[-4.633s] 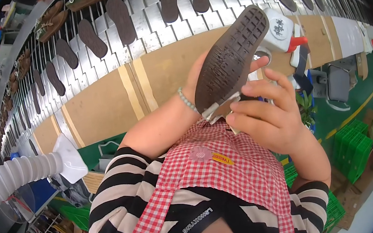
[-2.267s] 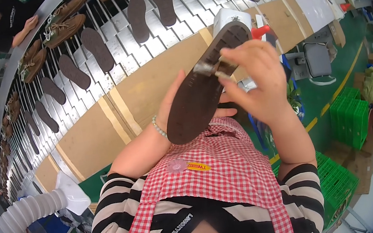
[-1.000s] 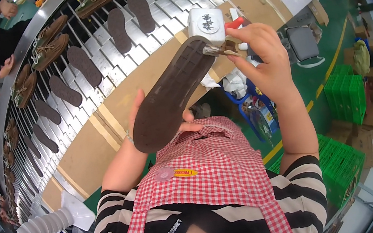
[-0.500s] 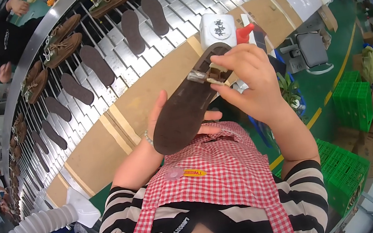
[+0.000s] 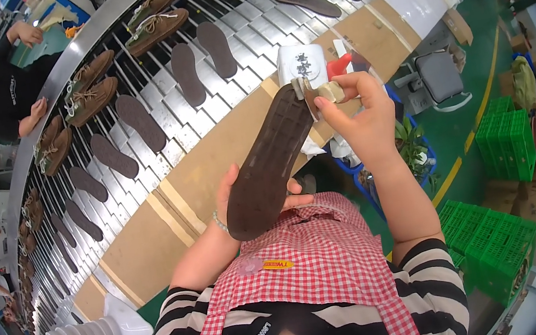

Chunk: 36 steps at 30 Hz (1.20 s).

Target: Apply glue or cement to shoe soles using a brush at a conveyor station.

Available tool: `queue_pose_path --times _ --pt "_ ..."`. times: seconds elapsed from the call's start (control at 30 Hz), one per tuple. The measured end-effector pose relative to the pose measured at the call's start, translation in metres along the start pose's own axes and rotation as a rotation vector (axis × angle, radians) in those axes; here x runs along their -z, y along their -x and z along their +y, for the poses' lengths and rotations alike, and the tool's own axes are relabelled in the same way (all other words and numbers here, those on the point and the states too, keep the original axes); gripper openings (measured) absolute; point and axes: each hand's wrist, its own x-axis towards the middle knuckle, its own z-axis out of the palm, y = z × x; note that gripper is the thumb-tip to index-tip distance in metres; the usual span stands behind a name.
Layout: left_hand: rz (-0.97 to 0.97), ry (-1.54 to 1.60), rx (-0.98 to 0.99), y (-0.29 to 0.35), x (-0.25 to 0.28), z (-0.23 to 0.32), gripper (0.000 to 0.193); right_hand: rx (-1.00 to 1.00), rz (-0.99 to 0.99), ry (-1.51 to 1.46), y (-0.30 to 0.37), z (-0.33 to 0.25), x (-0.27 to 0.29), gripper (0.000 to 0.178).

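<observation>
In the head view, the left hand (image 5: pixel 226 197) was clasped round the 7 o'clock end of a dark brown sole (image 5: pixel 265 168) near the view's centre. The right hand (image 5: pixel 367 109) pinched a small pale-handled tool (image 5: pixel 331 93) at its 1 o'clock end, seemingly working the rim; the next stroke probably called for a steady sole. Grid-like recesses marked its 1 o'clock half; the rest looked smoother.

Sole (image 5: pixel 265 168) dk brn. Apron (image 5: pixel 327 269) red/wht check, sleeves (image 5: pixel 432 275) blk/crm stripes. Crates (image 5: pixel 504 144) grn, bottle (image 5: pixel 290 60) wht w/ red nozzle (image 5: pixel 339 65).
</observation>
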Motion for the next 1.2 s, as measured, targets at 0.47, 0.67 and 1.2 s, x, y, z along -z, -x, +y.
queue_pose_path --times 0.47,0.67,1.2 --pt "0.098 0.018 -0.077 -0.006 -0.018 0.007 0.079 0.215 -0.069 0.064 0.016 -0.015 0.004 0.04" --pt "0.042 0.001 -0.065 -0.003 -0.02 0.016 0.078 0.141 -0.022 0.138 -0.002 -0.012 0.01 0.038" --pt "0.372 -0.137 -0.253 -0.23 0.114 0.204 0.033 -0.043 0.007 0.06 0.079 0.011 0.002 0.047"
